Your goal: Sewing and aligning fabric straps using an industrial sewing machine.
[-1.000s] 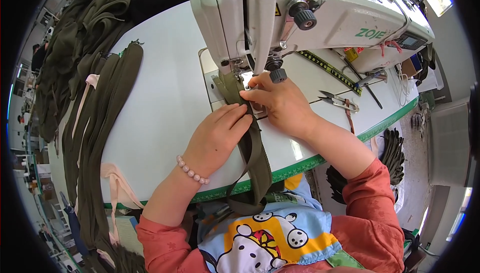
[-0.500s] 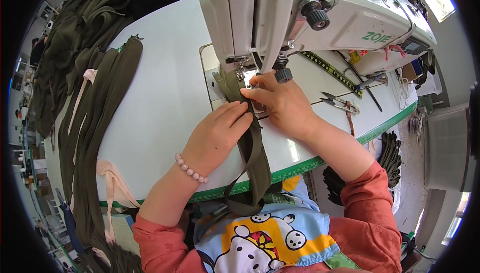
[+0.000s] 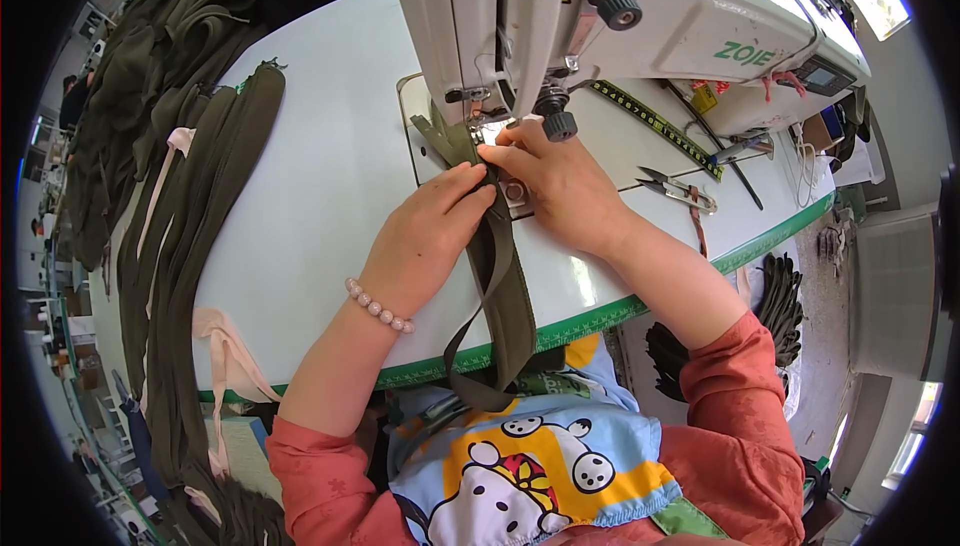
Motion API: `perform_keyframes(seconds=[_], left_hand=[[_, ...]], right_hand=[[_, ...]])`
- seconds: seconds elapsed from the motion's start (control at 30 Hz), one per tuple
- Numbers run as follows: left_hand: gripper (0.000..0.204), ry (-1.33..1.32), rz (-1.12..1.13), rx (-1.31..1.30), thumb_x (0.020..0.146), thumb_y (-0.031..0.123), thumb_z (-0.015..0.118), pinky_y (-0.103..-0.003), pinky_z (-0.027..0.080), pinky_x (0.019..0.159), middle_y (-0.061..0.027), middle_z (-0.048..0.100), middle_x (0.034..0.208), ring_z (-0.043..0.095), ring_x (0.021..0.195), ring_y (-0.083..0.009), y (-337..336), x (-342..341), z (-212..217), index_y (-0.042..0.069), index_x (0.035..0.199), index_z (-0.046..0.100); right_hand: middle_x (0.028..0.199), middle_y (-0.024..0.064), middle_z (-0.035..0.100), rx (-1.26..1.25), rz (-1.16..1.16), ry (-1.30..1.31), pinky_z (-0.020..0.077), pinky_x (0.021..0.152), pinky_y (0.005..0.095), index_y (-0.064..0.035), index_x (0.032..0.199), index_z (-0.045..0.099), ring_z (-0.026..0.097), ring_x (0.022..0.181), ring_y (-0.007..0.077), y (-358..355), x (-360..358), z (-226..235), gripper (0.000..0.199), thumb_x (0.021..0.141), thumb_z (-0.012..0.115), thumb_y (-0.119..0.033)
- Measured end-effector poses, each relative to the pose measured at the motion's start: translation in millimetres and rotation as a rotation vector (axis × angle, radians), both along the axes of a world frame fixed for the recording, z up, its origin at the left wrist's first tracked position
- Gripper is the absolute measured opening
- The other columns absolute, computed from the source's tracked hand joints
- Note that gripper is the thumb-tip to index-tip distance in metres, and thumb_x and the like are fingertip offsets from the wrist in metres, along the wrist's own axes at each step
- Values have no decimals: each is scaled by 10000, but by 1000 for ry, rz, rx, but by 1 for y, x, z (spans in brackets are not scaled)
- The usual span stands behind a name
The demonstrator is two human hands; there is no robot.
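Pressing olive strap (image 3: 497, 266) flat | your left hand (image 3: 430, 236) fingers together atop | right hand (image 3: 560, 186) fingertips pinning it by sewing machine (image 3: 620, 6) needle

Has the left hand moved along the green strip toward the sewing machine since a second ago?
No: left hand stays flat on the green strip, same spot below the sewing machine.
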State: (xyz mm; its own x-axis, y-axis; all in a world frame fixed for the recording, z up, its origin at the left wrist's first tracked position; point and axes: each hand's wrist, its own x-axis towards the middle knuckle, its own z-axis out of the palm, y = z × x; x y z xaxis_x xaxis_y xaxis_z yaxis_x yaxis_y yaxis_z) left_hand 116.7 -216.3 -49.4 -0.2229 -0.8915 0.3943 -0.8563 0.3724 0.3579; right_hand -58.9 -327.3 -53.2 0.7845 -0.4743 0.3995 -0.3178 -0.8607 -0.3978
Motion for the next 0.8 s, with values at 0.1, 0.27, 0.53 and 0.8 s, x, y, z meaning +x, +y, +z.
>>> perform_keyframes(seconds=[0.1,0.27,0.53,0.8], left_hand=[[282,118,90,4,833,84,654,-365,514,904,-146,596,1186,588,1109,-297,14,-11,11,2,1100,619],[217,329,272,268,846,134,682,-375,501,763,-128,615,1068,611,957,-296,85,-30,34,5,1007,617],[224,703,250,390,908,210,663,-275,463,539,-54,626,753,619,642,-142,117,-61,25,-7,902,607],[121,1653,224,1045,925,185,647,-200,472,489,-4,658,747,610,601,-73,110,-64,29,65,920,644]], right_hand=[[1135,128,588,-13,-1,-33,500,792,405,-58,1181,610,596,968,317,2,-5,10,498,705,612,88],[1133,135,596,38,-42,-118,512,789,393,-47,1136,618,597,970,317,22,-33,33,421,735,622,83],[1103,137,610,143,-13,-272,528,762,375,-44,1074,639,603,959,304,71,-49,11,369,725,668,71],[1141,133,610,88,132,-313,525,796,378,-85,1145,631,603,992,347,81,-43,0,451,723,677,67]])
